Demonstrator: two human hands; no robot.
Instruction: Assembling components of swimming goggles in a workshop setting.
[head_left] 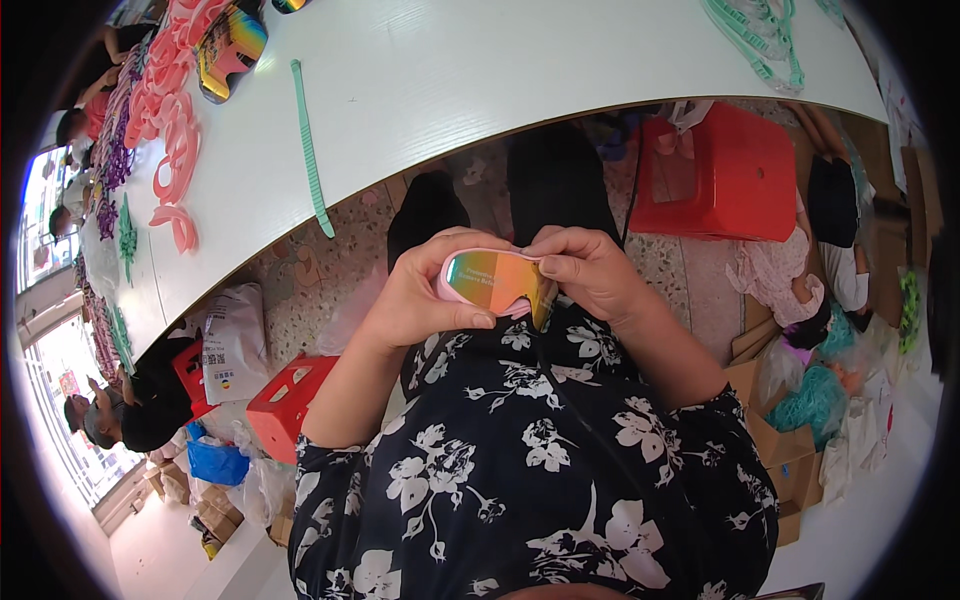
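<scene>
Above my lap I hold a pair of ski goggles [484, 284] with a mirrored orange-green lens and a pink frame. My left hand [420, 295] grips one end, its thumb along the lower edge and fingers over the top. At the other end, the fingers and thumb of my right hand [590, 275] pinch the upper rim, where lens and frame meet. Both hands are off the white table [430, 80]. Nearest to them on it lies a light green strap [307, 145].
Pink goggle frames [178, 150] and a mirrored lens [230, 50] lie at the table's far left; mint green straps [755, 40] lie far right. Red stools [725, 170] stand on both sides, with a white sack [235, 345] at left and cardboard boxes [790, 475] at right. Several people are along the left.
</scene>
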